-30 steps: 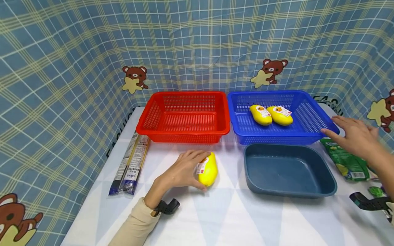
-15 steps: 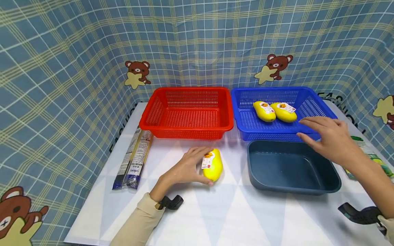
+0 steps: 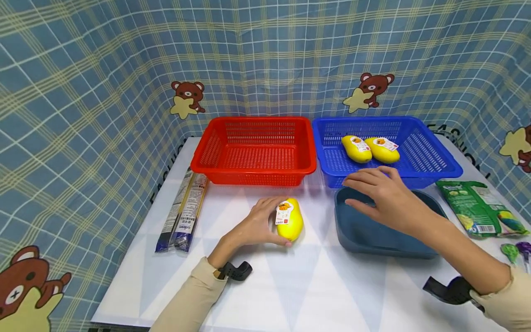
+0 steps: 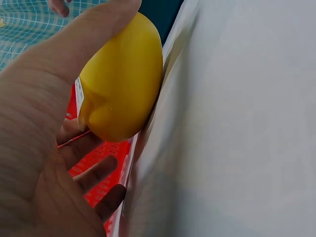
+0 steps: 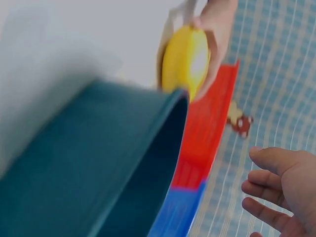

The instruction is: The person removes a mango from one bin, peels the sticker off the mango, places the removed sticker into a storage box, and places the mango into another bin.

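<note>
A yellow mango (image 3: 291,220) with a white picture label lies on the table in front of the red basket. My left hand (image 3: 259,224) holds it from the left, index finger at its far end and thumb at its near end. In the left wrist view the thumb lies along the mango (image 4: 126,79), while the other fingers spread out behind it. My right hand (image 3: 379,200), fingers loosely bent and holding nothing, hovers over the dark blue-grey bin (image 3: 373,246). The right wrist view shows that hand (image 5: 281,187) beyond the bin's rim.
A red basket (image 3: 255,177) stands at the back, beside a blue basket (image 3: 439,170) containing two more labelled mangoes (image 3: 357,150). Two long packets (image 3: 182,212) lie at left. At right are a green bag (image 3: 481,207) and small green and purple wrapped items (image 3: 509,251).
My right hand has moved left, from the blue basket's right corner to above the dark bin, uncovering the green bag. The left hand stays at the mango. The head view has shifted slightly.
</note>
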A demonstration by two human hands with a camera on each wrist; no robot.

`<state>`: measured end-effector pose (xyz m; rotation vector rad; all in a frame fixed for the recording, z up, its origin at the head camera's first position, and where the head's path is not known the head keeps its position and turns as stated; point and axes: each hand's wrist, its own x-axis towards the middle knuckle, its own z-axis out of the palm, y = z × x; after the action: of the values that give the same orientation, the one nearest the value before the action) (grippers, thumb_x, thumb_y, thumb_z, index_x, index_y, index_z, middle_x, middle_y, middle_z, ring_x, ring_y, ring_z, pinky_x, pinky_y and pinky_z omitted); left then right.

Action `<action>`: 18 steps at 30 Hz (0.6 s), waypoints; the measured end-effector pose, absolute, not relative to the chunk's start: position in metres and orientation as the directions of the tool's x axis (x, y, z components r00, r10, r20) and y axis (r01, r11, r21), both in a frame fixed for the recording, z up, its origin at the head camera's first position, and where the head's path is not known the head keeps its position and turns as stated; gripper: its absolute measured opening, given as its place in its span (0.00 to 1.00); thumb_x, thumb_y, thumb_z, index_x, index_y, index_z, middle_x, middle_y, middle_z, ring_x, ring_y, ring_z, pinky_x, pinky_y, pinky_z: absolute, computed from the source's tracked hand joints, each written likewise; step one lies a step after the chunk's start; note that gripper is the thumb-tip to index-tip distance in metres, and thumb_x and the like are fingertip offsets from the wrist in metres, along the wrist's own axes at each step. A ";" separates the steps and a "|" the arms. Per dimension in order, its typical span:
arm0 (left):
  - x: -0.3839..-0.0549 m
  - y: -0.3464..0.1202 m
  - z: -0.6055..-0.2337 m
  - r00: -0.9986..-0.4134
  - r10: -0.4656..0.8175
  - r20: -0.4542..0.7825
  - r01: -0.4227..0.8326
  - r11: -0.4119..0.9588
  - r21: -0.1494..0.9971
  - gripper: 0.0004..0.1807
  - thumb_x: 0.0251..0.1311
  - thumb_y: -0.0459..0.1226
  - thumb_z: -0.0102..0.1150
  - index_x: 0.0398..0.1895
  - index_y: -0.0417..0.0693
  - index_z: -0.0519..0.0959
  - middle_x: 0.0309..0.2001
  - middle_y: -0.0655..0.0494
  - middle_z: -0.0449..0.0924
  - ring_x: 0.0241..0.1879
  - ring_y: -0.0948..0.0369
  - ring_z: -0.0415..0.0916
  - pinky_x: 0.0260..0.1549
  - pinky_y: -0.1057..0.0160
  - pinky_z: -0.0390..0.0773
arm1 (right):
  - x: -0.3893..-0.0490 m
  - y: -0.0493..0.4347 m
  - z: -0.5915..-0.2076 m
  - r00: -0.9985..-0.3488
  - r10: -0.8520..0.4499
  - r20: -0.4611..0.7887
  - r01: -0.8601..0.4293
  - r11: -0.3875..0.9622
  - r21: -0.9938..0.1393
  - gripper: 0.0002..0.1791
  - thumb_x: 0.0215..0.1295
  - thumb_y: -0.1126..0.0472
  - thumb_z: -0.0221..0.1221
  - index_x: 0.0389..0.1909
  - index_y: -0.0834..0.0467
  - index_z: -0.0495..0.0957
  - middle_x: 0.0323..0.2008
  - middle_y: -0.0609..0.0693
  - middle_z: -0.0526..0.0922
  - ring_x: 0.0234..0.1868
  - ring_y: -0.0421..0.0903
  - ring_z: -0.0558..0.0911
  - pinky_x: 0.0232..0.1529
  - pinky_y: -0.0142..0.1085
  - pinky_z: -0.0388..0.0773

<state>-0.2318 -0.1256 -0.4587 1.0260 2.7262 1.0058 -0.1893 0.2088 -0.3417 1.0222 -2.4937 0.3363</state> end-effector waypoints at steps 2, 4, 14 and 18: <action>-0.233 -0.125 -0.459 -0.777 0.607 0.169 0.569 0.561 0.601 0.65 0.32 0.61 0.81 0.77 0.56 0.58 0.74 0.63 0.60 0.70 0.55 0.54 0.67 0.45 0.57 | -0.188 0.196 -0.343 -0.634 -0.631 0.448 -0.726 0.685 -0.062 0.27 0.52 0.58 0.76 0.54 0.58 0.83 0.52 0.53 0.84 0.58 0.55 0.77 0.58 0.59 0.64; -0.234 -0.125 -0.460 -0.778 0.606 0.167 0.565 0.557 0.609 0.65 0.32 0.61 0.81 0.77 0.56 0.59 0.74 0.62 0.60 0.70 0.55 0.54 0.67 0.45 0.58 | -0.187 0.184 -0.347 -0.623 -0.655 0.428 -0.742 0.668 -0.058 0.26 0.53 0.56 0.75 0.54 0.58 0.84 0.52 0.52 0.84 0.57 0.54 0.77 0.58 0.57 0.64; -0.234 -0.124 -0.465 -0.794 0.587 0.160 0.531 0.541 0.652 0.65 0.31 0.62 0.82 0.76 0.56 0.60 0.72 0.62 0.61 0.69 0.55 0.54 0.65 0.45 0.59 | -0.192 0.137 -0.372 -0.531 -0.752 0.390 -0.823 0.568 -0.026 0.25 0.55 0.54 0.74 0.54 0.56 0.83 0.51 0.49 0.84 0.56 0.50 0.78 0.61 0.56 0.65; -0.234 -0.124 -0.464 -0.797 0.583 0.157 0.527 0.543 0.654 0.65 0.31 0.63 0.81 0.76 0.55 0.59 0.73 0.60 0.60 0.70 0.55 0.54 0.66 0.44 0.57 | -0.197 0.126 -0.380 -0.489 -0.778 0.394 -0.846 0.533 0.002 0.25 0.55 0.54 0.74 0.53 0.58 0.83 0.50 0.50 0.84 0.55 0.50 0.78 0.61 0.56 0.66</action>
<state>-0.2337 -0.1239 -0.4638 0.9687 2.6902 1.0983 -0.1969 0.1258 -0.3798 1.3409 -2.4281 0.2729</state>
